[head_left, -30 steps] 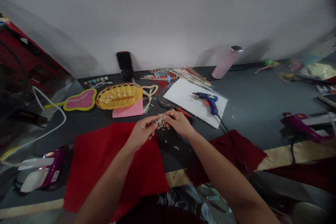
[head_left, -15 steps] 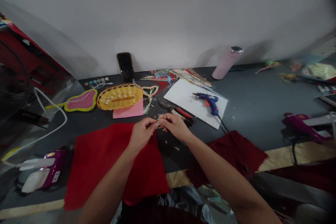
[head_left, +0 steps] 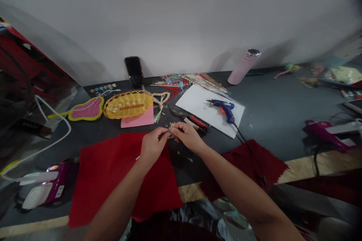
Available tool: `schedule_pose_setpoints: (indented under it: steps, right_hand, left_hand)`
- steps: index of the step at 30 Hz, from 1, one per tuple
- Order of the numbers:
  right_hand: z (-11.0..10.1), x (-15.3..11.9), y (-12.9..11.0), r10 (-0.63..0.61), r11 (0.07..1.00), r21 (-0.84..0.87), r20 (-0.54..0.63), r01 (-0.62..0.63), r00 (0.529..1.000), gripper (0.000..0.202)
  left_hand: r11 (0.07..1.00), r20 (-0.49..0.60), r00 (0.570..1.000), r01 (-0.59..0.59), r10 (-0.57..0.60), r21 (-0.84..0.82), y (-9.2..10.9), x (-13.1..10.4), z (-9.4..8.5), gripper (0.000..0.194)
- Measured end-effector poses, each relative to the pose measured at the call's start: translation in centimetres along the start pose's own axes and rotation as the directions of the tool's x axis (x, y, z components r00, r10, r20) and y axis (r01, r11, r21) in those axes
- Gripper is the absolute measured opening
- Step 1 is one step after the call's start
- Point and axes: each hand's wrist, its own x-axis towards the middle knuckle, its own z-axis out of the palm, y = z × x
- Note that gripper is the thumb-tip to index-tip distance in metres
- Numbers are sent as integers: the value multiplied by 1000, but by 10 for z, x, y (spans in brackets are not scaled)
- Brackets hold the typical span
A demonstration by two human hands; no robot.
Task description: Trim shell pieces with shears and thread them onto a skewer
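The left hand (head_left: 154, 144) and right hand (head_left: 187, 136) are pinching closed, meeting beside pale bits (head_left: 171, 124); anything held is too small to tell.

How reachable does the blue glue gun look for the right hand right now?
Probably yes: the blue glue gun lies uncovered on the white board beyond the right hand, which is occupied against the left hand.

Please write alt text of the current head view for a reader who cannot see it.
A person's left hand and right hand meet by small pale pieces on a dark table; anything held between them is too small to tell. A red cloth lies under the left forearm, with a yellow basket and a blue glue gun farther back.
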Motion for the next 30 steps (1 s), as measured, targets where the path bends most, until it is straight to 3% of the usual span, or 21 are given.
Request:
schedule_pose_setpoints:
  steps: [7,11,19,30]
  right_hand:
    - [-6,0,1,33,992,114,124,-47,992,30]
    - [-7,1,3,32,992,120,127,-47,991,30]
    - [-8,1,2,21,997,71,122,-30,992,27]
    - [-9,0,1,-11,997,-76,115,20,993,25]
  left_hand:
    - [991,-16,1000,-17,19,129,0,1,-3,20]
    - [985,2,999,-44,44,164,-3,2,-3,20]
    - [955,44,997,-67,57,288,-2,2,-5,21]
    - [955,111,990,-112,84,275,1,4,-7,21]
